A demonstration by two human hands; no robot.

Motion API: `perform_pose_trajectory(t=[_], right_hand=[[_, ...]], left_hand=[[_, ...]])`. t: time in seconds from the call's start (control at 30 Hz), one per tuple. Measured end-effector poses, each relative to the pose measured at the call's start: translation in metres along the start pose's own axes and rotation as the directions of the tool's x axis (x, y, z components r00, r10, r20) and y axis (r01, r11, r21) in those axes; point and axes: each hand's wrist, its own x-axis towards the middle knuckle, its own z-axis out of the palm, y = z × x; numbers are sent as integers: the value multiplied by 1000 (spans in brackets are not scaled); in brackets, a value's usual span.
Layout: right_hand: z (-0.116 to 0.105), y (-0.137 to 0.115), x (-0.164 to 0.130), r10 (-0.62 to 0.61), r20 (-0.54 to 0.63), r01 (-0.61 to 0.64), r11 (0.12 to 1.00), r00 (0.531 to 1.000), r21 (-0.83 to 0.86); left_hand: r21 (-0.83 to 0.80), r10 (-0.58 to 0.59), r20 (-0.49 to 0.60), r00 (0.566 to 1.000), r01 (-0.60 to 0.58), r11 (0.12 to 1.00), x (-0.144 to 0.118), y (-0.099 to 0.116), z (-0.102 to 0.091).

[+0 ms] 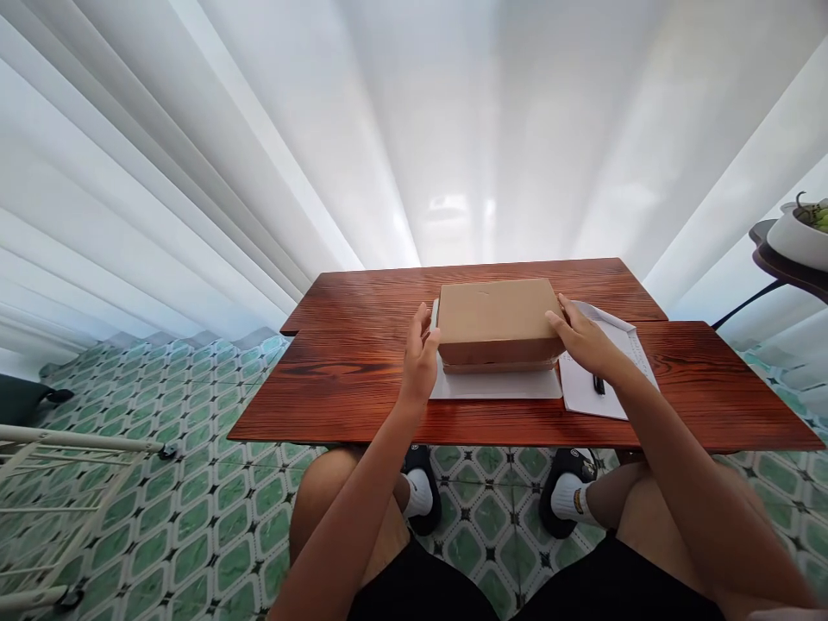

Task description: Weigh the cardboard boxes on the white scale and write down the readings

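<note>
A closed brown cardboard box lies on a white sheet in the middle of the dark red wooden table. At its left side is my left hand, fingers raised and apart, the thumb close to the box's front left corner. Whether that thumb touches the cardboard is hard to tell. My right hand grips the right end of the box, with thumb and fingers at its edge. Under my right forearm lie white papers with some print and a black pen.
The wooden table has uneven board ends. White curtains hang behind it. At right, a white bowl with a plant stands on a dark stand. A cream metal rack on casters is at left, on green patterned tiles.
</note>
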Motion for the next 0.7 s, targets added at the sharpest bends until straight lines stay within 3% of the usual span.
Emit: perform_pose_trajectory(t=[0.17, 0.33, 0.7], right_hand=[[-13, 1, 1, 16, 89, -13, 999, 996, -40], [-20, 2, -2, -7, 165, 20, 997, 986, -76], [-13, 0, -3, 6, 135, 8, 995, 991, -104]], left_hand=[[12, -119, 67, 991, 118, 993, -6, 6, 3], [28, -126, 118, 985, 124, 992, -8, 5, 5], [30, -111, 111, 988, 108, 994, -10, 4, 14]])
